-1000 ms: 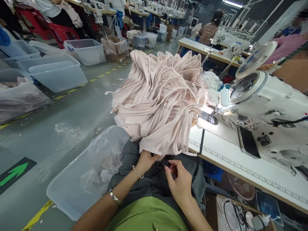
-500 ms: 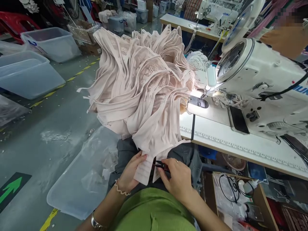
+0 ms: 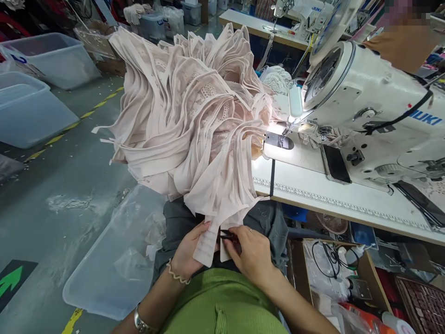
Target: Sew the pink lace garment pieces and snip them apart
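A big heap of pale pink garment pieces, with lace panels and narrow bands, spills from the sewing table over my lap. My left hand is closed on the end of one pale fabric strip. Beside it, my right hand grips small black thread snips. The blades point left, at the gap between that strip and a second strip end. Whether the blades touch fabric or thread I cannot tell. Part of the snips is hidden in my right palm.
To the right stands a white sewing machine with a lit needle area, on a white table with a ruler edge. A clear plastic bin lies at lower left, more bins beyond. Below the table, a cardboard box holds cables and bottles.
The camera view has shifted slightly, so the surroundings sit further left and up. My right hand and the snips have moved a little closer to my left hand.
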Demonstrator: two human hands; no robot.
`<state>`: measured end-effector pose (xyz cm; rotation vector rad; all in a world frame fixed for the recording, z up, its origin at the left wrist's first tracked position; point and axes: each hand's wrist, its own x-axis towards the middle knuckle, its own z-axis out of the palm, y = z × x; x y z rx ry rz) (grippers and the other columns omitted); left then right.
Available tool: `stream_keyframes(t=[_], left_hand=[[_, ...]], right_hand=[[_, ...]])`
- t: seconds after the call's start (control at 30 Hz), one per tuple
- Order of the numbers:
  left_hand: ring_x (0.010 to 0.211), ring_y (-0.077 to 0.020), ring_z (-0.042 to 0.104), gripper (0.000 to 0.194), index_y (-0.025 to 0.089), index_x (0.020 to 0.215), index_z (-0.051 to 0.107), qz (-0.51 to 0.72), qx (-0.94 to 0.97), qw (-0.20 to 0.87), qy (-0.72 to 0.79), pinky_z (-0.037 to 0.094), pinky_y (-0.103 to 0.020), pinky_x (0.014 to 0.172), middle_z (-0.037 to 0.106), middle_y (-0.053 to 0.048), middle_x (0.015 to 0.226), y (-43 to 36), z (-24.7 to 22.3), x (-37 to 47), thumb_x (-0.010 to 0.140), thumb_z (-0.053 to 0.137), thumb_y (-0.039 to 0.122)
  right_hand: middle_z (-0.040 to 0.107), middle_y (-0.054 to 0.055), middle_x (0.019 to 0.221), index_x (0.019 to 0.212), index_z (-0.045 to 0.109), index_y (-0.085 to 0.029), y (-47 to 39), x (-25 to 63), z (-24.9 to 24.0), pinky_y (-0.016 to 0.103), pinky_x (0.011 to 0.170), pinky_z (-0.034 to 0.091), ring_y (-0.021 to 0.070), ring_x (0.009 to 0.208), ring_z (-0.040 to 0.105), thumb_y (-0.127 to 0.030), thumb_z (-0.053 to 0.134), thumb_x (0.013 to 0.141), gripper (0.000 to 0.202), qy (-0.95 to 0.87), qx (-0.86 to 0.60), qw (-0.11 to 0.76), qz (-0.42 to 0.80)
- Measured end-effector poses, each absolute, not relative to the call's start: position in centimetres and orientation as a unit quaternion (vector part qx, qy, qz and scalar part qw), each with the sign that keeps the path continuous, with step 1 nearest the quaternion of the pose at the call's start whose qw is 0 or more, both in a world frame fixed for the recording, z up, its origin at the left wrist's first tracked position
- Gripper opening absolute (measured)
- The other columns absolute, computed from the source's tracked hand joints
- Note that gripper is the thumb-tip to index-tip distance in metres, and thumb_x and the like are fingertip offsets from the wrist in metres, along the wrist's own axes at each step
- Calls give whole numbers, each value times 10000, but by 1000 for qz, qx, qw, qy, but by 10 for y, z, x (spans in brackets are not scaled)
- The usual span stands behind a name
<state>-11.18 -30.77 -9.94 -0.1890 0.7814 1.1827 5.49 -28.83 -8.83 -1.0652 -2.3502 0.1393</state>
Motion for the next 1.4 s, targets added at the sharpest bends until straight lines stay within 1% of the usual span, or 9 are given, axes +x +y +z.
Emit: stream_keyframes(t=[0.13,0.27,0.33,0.43,0.6,0.77,0.97,1.1,1.4], left_hand=[[708,-146,687,153,153,917,660,552,-72,751,354,580,-298,781,720,-37,823,-309,-101,-111,865,542,69],[809,-191,703,76,163,901,695,550,-16,752,364,567,-301,797,729,-58,850,-310,-107,-108,830,670,177],[882,-234,704,223,163,950,713,538,39,763,356,559,-316,804,741,-79,902,-310,-109,-103,749,774,239],[828,-237,709,364,119,958,728,479,113,793,359,556,-305,771,750,-104,890,-306,-111,-96,648,856,261],[738,-196,705,362,115,907,742,470,130,781,389,553,-253,692,758,-87,826,-303,-109,-103,590,884,215],[847,-265,718,591,165,1088,698,501,93,772,380,577,-330,765,765,-79,908,-307,-108,-115,540,907,240],[818,-251,719,696,164,1210,635,498,82,783,362,581,-334,764,764,-82,892,-311,-107,-112,568,896,229],[821,-237,713,707,156,1237,619,488,93,790,361,573,-314,762,761,-89,919,-310,-105,-110,587,888,232],[819,-220,694,769,156,1317,555,493,131,784,354,554,-319,798,750,-64,883,-314,-115,-114,623,868,265]], right_hand=[[677,11,710,851,604,-187,-287,52,-92,261,583,370,141,596,604,-269,430,982,232,-874,-405,265,45],[678,3,723,903,602,-187,-287,56,-92,221,590,414,119,609,620,-304,491,952,168,-838,-428,301,153],[658,-11,703,932,590,-189,-289,60,-92,207,563,434,110,585,609,-317,522,921,145,-800,-441,338,227],[642,-16,702,960,572,-192,-294,68,-95,211,528,454,114,565,596,-309,534,888,143,-754,-453,387,276],[629,-19,691,981,576,-196,-297,88,-101,217,525,464,117,555,596,-299,548,890,141,-727,-493,417,232],[635,-8,710,982,588,-179,-293,93,-89,222,586,467,117,596,612,-288,560,900,138,-788,-461,369,171],[681,29,781,978,596,-170,-297,78,-74,253,625,425,147,662,622,-312,498,948,175,-848,-416,318,82],[684,31,783,928,601,-185,-297,71,-74,276,620,372,151,679,602,-315,421,986,229,-865,-412,285,28],[589,-1,605,726,567,-195,-289,60,-84,314,542,275,136,553,517,-228,392,994,322,-880,-392,268,-32]])
